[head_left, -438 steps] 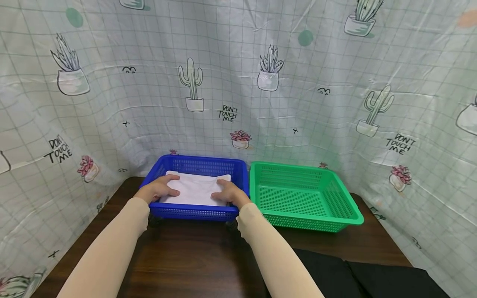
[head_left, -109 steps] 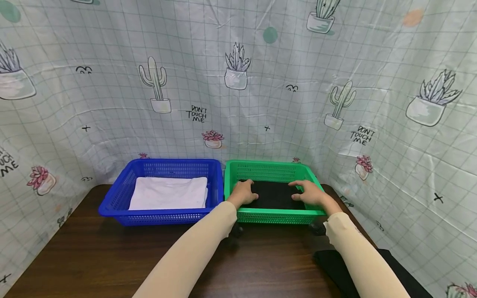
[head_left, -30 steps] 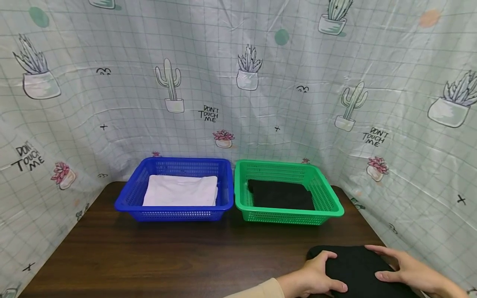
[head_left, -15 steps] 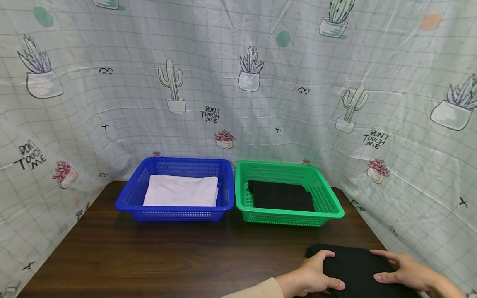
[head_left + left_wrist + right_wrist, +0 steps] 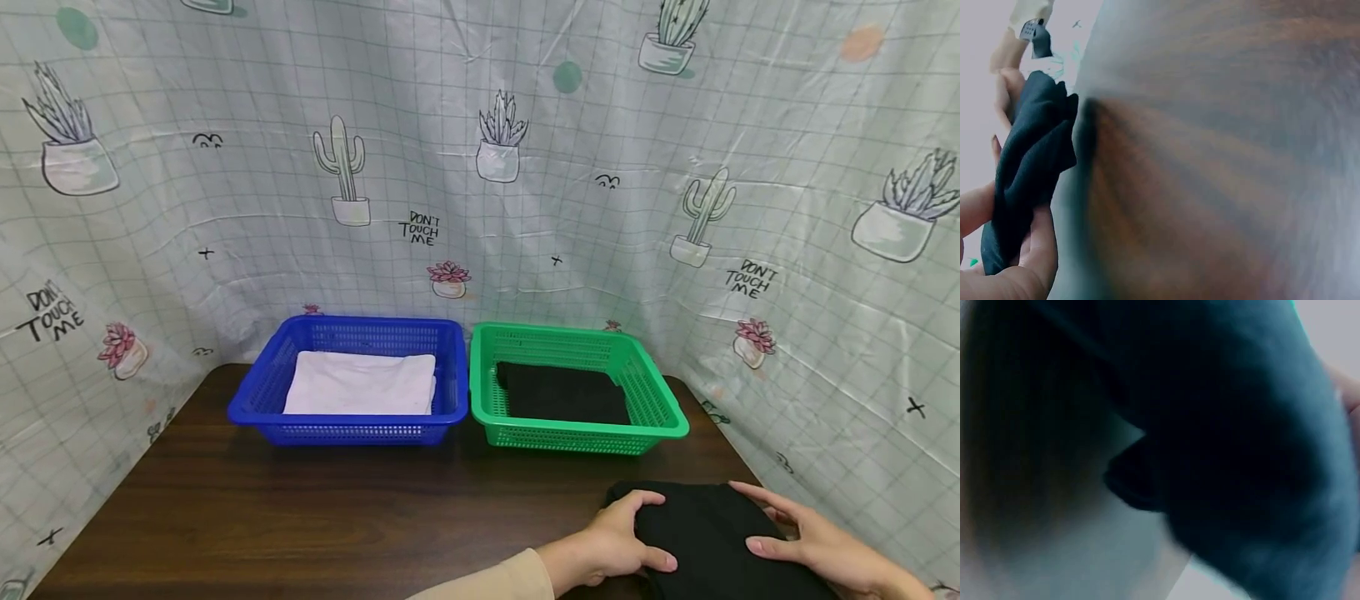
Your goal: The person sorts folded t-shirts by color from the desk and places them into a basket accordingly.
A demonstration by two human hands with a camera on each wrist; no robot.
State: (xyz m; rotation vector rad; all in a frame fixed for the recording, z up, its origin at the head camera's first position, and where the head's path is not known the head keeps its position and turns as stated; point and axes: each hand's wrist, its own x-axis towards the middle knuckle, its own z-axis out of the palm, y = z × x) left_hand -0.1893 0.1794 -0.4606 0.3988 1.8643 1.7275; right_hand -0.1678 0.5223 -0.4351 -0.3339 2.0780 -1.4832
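Observation:
A folded black cloth (image 5: 705, 533) is at the front right of the table, a hand at each side. My left hand (image 5: 611, 537) grips its left edge, thumb on top and fingers underneath, as the left wrist view shows with the cloth (image 5: 1032, 156) between them. On the opposite edge, my right hand (image 5: 817, 542) holds the cloth with thumb over the top. Dark fabric (image 5: 1241, 437) fills most of the right wrist view. The green basket (image 5: 577, 437) contains another folded black cloth (image 5: 566, 396); a folded white cloth (image 5: 360, 383) lies in the blue basket (image 5: 360, 432).
Both baskets stand side by side at the back of the dark wooden table (image 5: 337, 517). Behind and around them hangs a patterned curtain (image 5: 480, 225) with cactus prints, close to the table's back and side edges.
Earlier my hands were at the white cloth in the blue basket, then at the black cloth in the green one. Now they hold another black cloth, which has shifted slightly up and left.

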